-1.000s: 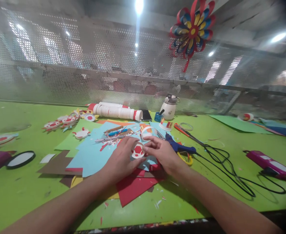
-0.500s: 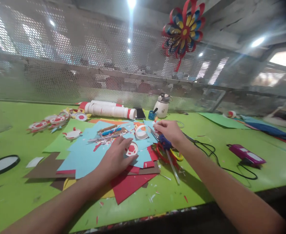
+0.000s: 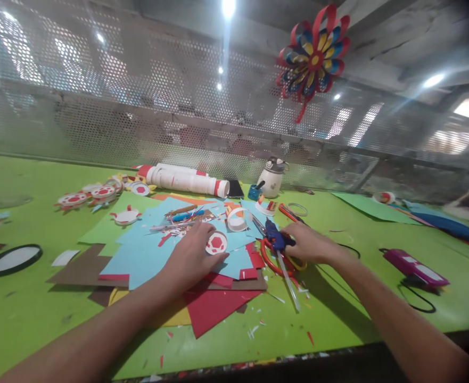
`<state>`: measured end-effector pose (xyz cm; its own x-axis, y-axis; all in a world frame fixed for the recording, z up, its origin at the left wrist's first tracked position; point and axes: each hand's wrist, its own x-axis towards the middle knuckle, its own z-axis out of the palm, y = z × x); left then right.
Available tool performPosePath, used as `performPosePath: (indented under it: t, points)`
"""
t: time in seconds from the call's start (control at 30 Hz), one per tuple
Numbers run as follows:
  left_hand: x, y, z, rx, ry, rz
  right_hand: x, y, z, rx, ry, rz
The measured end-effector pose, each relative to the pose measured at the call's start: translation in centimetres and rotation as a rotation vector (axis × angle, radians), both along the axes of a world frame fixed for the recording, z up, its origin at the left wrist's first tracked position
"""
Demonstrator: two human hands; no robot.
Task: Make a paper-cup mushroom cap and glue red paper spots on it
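My left hand (image 3: 192, 255) lies on the blue paper sheets (image 3: 138, 255), its thumb and fingers curved around a round white paper piece with a red pattern (image 3: 216, 243). Over to the right, my right hand (image 3: 308, 242) has its fingers curled at the blue glue gun (image 3: 274, 235), whose handle they partly hide. A clear glue stick (image 3: 290, 282) sticks out of the gun's back end. Red-handled scissors (image 3: 272, 258) lie under and beside the gun. Between the hands stands a white paper ring (image 3: 236, 219). Behind the gun is a small white piece with red and yellow parts (image 3: 266, 206).
White paper tubes (image 3: 186, 181), a blue bottle (image 3: 255, 191) and a white flask (image 3: 272, 178) stand at the back. Finished-looking round paper pieces (image 3: 72, 200) lie at left. A purple power strip (image 3: 416, 267) with a black cord is at right. A quilled flower (image 3: 314, 59) hangs above.
My right hand has moved down and right, from the small red-and-white piece at the back to the glue gun. That piece now lies on the paper. My left hand stays at the round piece.
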<state>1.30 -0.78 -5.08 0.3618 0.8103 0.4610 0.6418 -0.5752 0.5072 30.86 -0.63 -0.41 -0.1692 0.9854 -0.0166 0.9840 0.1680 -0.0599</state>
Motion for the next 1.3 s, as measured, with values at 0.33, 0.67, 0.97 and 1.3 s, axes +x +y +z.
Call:
performPosePath:
  t: [0.33,0.67,0.97,1.3]
  points:
    - [-0.1,0.4,-0.4,-0.022,0.045,0.016,0.6,0.3,-1.3,0.089,-0.018,-0.033]
    - [0.0,0.2,0.0,-0.035,0.058,0.039,0.0,-3.5,2.4,-0.034,1.114,0.035]
    - [-0.2,0.6,-0.6,-0.021,0.074,0.034,-5.3,-3.9,2.3,-0.261,0.728,0.191]
    - [0.1,0.0,-0.3,-0.053,0.101,0.055,-6.4,-4.9,1.1,-0.055,0.56,0.237]
